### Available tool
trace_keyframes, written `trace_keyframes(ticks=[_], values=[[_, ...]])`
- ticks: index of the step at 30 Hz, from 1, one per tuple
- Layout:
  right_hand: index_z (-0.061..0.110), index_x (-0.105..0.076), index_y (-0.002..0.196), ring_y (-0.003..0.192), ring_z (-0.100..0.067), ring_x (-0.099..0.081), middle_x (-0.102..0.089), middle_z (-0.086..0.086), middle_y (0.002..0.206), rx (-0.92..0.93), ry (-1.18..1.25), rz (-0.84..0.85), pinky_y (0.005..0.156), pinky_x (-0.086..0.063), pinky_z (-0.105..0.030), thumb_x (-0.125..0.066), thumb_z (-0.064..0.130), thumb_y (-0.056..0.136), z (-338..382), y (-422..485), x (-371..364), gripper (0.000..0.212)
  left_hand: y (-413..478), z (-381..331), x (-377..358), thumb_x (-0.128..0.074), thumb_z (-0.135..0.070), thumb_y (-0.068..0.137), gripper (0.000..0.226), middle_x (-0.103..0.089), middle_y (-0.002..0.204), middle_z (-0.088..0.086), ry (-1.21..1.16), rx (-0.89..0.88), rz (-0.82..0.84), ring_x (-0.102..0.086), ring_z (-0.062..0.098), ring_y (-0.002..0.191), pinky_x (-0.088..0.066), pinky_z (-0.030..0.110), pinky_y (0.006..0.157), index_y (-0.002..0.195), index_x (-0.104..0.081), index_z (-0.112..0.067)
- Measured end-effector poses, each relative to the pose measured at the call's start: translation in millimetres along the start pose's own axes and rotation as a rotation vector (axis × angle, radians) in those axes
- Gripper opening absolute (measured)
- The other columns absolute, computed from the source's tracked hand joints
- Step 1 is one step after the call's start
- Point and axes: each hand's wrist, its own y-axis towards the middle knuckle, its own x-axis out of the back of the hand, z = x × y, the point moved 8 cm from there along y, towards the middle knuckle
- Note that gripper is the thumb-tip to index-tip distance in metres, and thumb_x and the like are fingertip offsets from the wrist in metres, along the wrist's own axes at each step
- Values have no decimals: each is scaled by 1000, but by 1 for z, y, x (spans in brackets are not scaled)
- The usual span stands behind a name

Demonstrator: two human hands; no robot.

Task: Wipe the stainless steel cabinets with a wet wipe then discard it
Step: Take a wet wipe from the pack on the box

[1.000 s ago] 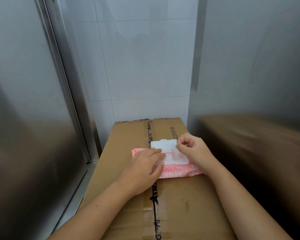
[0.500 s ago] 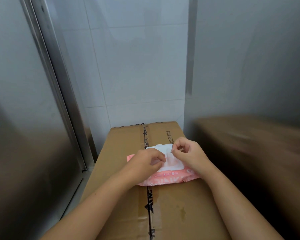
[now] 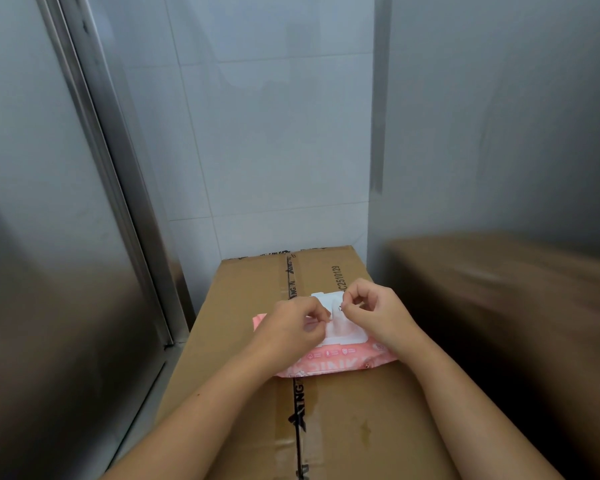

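Observation:
A pink wet wipe pack (image 3: 340, 362) lies across the top of a cardboard box (image 3: 361, 427), its white flip lid (image 3: 321, 299) standing open at the far side. My left hand (image 3: 291, 330) rests on the pack's left half, fingers curled and pinched at the opening. My right hand (image 3: 378, 313) pinches a small white tip of a wet wipe (image 3: 336, 315) just above the opening. Stainless steel cabinet faces rise on the left (image 3: 49, 237) and on the right (image 3: 499, 133). Most of the pack's top is hidden under my hands.
A white tiled wall (image 3: 274, 133) closes the gap behind the box. The left cabinet has a vertical steel frame edge (image 3: 111, 168). The right cabinet face shows a blurred brown reflection of the box (image 3: 499, 289). A narrow strip of floor (image 3: 146, 393) runs left of the box.
Both hands have drawn closer together over the pack's opening, and the fingers now pinch at the wipe. The view has tilted slightly upward.

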Motion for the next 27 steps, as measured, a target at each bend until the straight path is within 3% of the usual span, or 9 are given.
trace_keyframes(ticks=[3,6,10,13,17,20,24,27], values=[[15,-56,68,61,4,-48,-54,10,68,16,-36,15,61,-40,-11,-59,1,81,2,0,-3,20,-2,0,4,-55,-8,86,24,-61,89,-22,-67,-25,-37,-51,-21,82,-36,0,67,74,-55,-29],[16,-57,69,66,-3,-51,-56,9,70,22,-41,17,64,-42,-16,-60,3,81,4,0,-5,17,-4,1,9,-55,-8,87,19,-65,91,-19,-153,-26,-80,-56,-12,88,-40,4,71,76,-57,-23],[11,-58,71,66,-6,-53,-59,4,71,20,-22,16,64,-45,-18,-59,3,82,4,-1,-6,13,-6,3,16,-53,-6,90,20,-69,90,-19,-299,-14,-163,-62,1,95,-47,22,83,78,-57,-21],[9,-59,72,69,-10,-56,-62,0,74,0,-12,14,69,-46,-24,-58,2,82,1,-1,-6,12,-5,3,28,-48,-1,91,18,-71,90,-12,-437,-25,-249,-65,12,91,-49,36,82,81,-53,-14],[15,-59,70,73,-11,-58,-63,4,74,1,-17,20,71,-47,-23,-58,2,82,2,-1,-7,17,-5,1,44,-45,0,94,17,-72,91,-4,-556,-49,-321,-66,17,84,-51,37,75,82,-51,-12],[18,-59,69,77,-13,-61,-65,4,75,8,-31,13,74,-49,-24,-60,5,82,2,0,-7,18,-8,5,55,-46,-2,94,17,-72,89,0,-581,-45,-383,-65,12,81,-51,27,72,83,-52,-14],[21,-59,70,78,-9,-61,-65,6,76,21,-54,26,74,-49,-20,-60,9,84,2,0,-9,18,-13,14,68,-47,-1,94,19,-63,77,3,-600,-20,-481,-59,14,74,-48,38,78,83,-54,-14],[24,-60,71,76,-5,-60,-65,8,77,30,-100,45,73,-48,-19,-61,12,84,2,0,-12,18,-18,24,77,-48,-1,93,21,-62,74,-2,-618,2,-578,-58,12,71,-47,34,75,83,-55,-17]])
